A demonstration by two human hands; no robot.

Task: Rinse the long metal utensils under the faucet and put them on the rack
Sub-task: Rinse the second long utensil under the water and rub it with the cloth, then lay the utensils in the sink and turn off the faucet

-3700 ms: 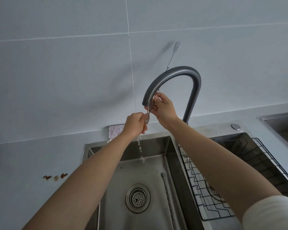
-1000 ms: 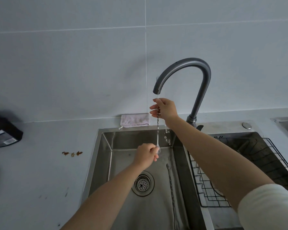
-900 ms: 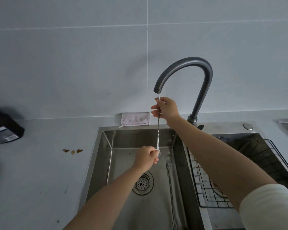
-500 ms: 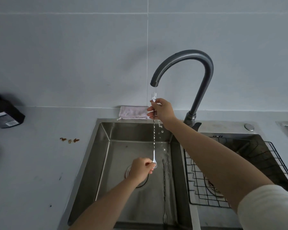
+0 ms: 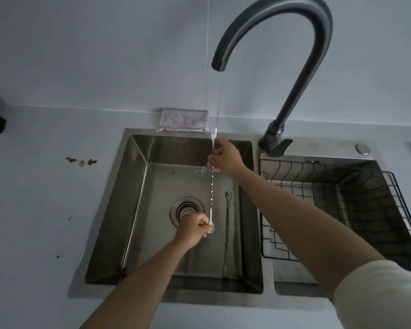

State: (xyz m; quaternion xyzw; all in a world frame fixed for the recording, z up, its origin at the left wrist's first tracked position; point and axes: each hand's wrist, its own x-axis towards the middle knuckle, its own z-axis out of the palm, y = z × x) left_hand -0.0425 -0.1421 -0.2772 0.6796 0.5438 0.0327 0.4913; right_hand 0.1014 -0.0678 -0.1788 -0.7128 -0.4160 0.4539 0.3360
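A person is holding a long twisted metal stirrer [image 5: 211, 186] upright over the sink [image 5: 138, 186], directly beneath the spout of the dark gooseneck faucet [image 5: 301, 67]. The right hand [image 5: 224, 157] is gripping the stirrer near its forked upper end, fingers closed around the shaft, while the left hand [image 5: 192, 227] is pinching the spoon-shaped lower end just beside the drain [image 5: 186, 210]. A thin stream of water [image 5: 218, 98] is falling from the faucet's spout onto the fork tines. A second stirrer [image 5: 227, 233] is lying flat on the sink floor, right of the drain, its fork end pointing toward the sink's near wall. Right of the sink, a black wire rack [image 5: 318, 176] is sitting in the adjoining basin. Behind the sink, a folded pale cloth [image 5: 183, 120] is resting on the counter [image 5: 45, 198] against the tiled wall, and left of the sink, small brown stains [image 5: 81, 161] are marking the counter.
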